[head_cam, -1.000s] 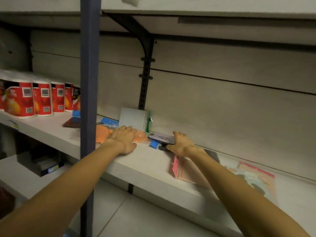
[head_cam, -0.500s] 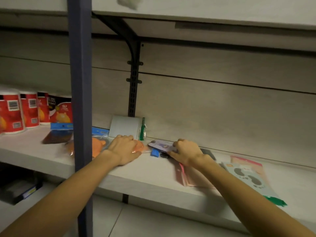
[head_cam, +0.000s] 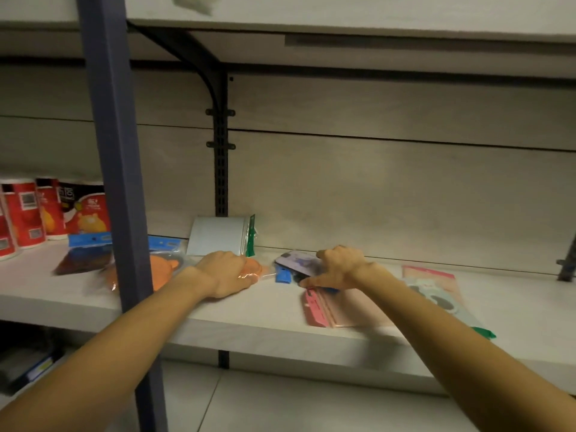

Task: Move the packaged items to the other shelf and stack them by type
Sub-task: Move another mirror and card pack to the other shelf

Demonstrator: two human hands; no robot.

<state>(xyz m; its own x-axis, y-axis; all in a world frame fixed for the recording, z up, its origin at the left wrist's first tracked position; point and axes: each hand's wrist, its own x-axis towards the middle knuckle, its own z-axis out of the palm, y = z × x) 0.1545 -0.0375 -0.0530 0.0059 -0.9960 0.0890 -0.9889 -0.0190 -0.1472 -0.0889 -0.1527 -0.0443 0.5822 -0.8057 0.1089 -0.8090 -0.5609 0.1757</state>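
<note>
Orange plastic crinkles under the left hand (head_cam: 229, 275), whose fingers (head_cam: 241, 263) curl down over the near end of the orange packet (head_cam: 162, 272) and grip it against the shelf (head_cam: 249, 316). That packet's long axis runs away to the left, passing behind the blue upright post (head_cam: 120, 182), so a clean lift looks to mean drawing it rightward, clear of the post, first.

To the right, the right hand (head_cam: 339, 269) has its fingers (head_cam: 327, 254) bent over the back edge of the purple packet (head_cam: 296, 263) and its thumb stretched along the near edge, a pinch across the short side. This packet lies just left of the hand, tilted toward the shelf's back wall, and it seems to overlap a blue-topped packet (head_cam: 283, 277) beneath.

Just in front of the right wrist sits a pink packet (head_cam: 339, 310); further right lies a pale green packet (head_cam: 436, 294). A white packet (head_cam: 218, 235) leans on the back wall between the hands, nearer the left.
</note>
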